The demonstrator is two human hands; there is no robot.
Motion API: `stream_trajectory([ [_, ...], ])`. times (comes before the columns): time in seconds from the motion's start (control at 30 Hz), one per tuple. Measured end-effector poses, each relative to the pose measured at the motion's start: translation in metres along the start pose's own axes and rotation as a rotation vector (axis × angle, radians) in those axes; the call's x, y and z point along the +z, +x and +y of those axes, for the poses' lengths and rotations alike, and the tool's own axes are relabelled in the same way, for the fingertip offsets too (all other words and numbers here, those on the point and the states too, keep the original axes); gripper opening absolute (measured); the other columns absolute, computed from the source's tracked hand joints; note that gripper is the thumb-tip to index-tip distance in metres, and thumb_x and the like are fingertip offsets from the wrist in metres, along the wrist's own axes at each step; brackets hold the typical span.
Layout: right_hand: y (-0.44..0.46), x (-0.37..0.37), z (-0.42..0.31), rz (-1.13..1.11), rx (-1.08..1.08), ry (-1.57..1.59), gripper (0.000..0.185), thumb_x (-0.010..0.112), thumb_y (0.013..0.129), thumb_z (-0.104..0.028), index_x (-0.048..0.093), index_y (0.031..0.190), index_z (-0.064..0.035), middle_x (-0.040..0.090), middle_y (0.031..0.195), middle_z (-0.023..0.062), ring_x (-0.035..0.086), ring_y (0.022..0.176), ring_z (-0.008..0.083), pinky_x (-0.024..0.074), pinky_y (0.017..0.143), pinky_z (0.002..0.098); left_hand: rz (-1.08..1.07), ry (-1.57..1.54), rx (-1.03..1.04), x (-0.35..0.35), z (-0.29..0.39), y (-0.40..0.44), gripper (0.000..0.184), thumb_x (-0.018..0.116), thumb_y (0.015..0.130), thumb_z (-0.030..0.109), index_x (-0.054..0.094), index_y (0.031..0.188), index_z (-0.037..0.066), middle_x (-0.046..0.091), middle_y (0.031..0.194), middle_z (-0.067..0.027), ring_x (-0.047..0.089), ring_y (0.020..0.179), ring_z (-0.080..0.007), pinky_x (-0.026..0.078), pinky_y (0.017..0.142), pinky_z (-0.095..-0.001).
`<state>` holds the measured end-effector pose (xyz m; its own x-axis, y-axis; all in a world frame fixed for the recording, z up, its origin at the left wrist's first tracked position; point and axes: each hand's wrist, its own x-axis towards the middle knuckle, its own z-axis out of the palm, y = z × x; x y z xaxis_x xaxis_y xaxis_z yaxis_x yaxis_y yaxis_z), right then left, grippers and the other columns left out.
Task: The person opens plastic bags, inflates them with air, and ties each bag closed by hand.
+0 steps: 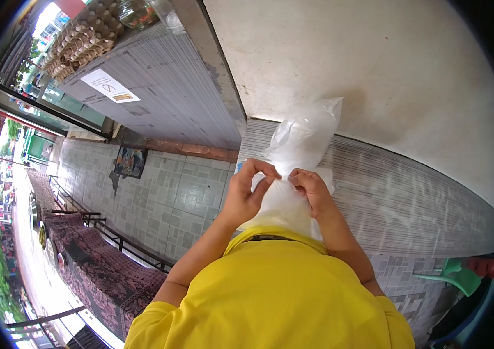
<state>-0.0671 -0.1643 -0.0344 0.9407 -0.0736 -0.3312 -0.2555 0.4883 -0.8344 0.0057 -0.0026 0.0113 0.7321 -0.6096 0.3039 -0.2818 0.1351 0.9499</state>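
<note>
A translucent white plastic bag (284,205) hangs close in front of my yellow shirt, at the edge of a striped grey counter. My left hand (251,189) pinches the bag's plastic between thumb and index finger. Just to its right, my right hand (310,189) grips the same plastic with bent fingers, its fingertips near those of the left. Beyond both hands, another clear plastic bag (311,132) stands upright on the counter against the wall; what is in it cannot be made out.
The striped counter (398,198) runs right along a beige wall. Stacked egg trays (84,43) sit on a grey cabinet (165,81) at upper left. A patterned cloth (92,262) covers a table at lower left. A green plastic chair (459,276) stands at lower right.
</note>
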Motion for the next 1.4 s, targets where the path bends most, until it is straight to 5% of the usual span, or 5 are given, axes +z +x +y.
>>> stream_trajectory([
  [0.37, -0.016, 0.014, -0.022, -0.259, -0.166, -0.285, 0.019, 0.065, 0.076, -0.016, 0.063, 0.089, -0.0025, 0.056, 0.067, -0.0028, 0.045, 0.057, 0.0032, 0.0341, 0.053, 0.0172, -0.106, 0.442, 0.102, 0.012, 0.007, 0.010, 0.009, 0.060, 0.083, 0.007, 0.052, 0.085, 0.005, 0.053, 0.064, -0.0002, 0.047, 0.052, -0.0087, 0.038, 0.049, -0.0247],
  [0.47, -0.023, -0.017, -0.026, -0.225, 0.039, -0.357, 0.021, 0.070, 0.073, -0.013, 0.064, 0.090, -0.0015, 0.059, 0.076, 0.0002, 0.051, 0.065, 0.0069, 0.0396, 0.058, 0.0211, -0.262, 0.097, -0.402, 0.011, 0.022, 0.018, 0.014, 0.064, 0.082, 0.012, 0.053, 0.086, 0.005, 0.048, 0.058, 0.0039, 0.040, 0.047, -0.0050, 0.031, 0.045, -0.0230],
  [0.73, -0.038, -0.073, -0.012, -0.210, -0.275, 0.791, 0.034, 0.060, 0.082, -0.020, 0.042, 0.054, -0.0115, 0.035, 0.061, 0.0000, 0.045, 0.057, 0.0146, 0.0436, 0.055, 0.0270, -0.834, -0.294, -0.620, 0.006, 0.016, 0.019, 0.022, 0.068, 0.079, 0.020, 0.063, 0.073, -0.001, 0.054, 0.057, -0.0020, 0.048, 0.052, -0.0083, 0.038, 0.050, -0.0223],
  [1.23, 0.056, -0.113, -0.083, 0.301, -0.257, 0.208, 0.041, 0.067, 0.075, -0.024, 0.056, 0.108, -0.0024, 0.059, 0.102, 0.0058, 0.053, 0.097, 0.0168, 0.0416, 0.085, 0.0305, 0.214, -0.658, -0.663, 0.036, -0.020, 0.072, 0.055, 0.051, 0.085, 0.047, 0.042, 0.130, 0.017, 0.047, 0.118, 0.0007, 0.045, 0.105, -0.0111, 0.042, 0.082, -0.0291],
  [1.4, 0.092, -0.139, -0.025, 0.205, -0.302, -0.385, 0.040, 0.065, 0.072, -0.015, 0.056, 0.110, -0.0027, 0.059, 0.106, 0.0075, 0.051, 0.106, 0.0206, 0.0400, 0.088, 0.0305, 0.292, -0.985, -0.708, 0.038, -0.153, 0.065, 0.031, 0.050, 0.088, 0.034, 0.055, 0.108, 0.011, 0.056, 0.086, 0.0009, 0.049, 0.069, -0.0097, 0.044, 0.059, -0.0266],
])
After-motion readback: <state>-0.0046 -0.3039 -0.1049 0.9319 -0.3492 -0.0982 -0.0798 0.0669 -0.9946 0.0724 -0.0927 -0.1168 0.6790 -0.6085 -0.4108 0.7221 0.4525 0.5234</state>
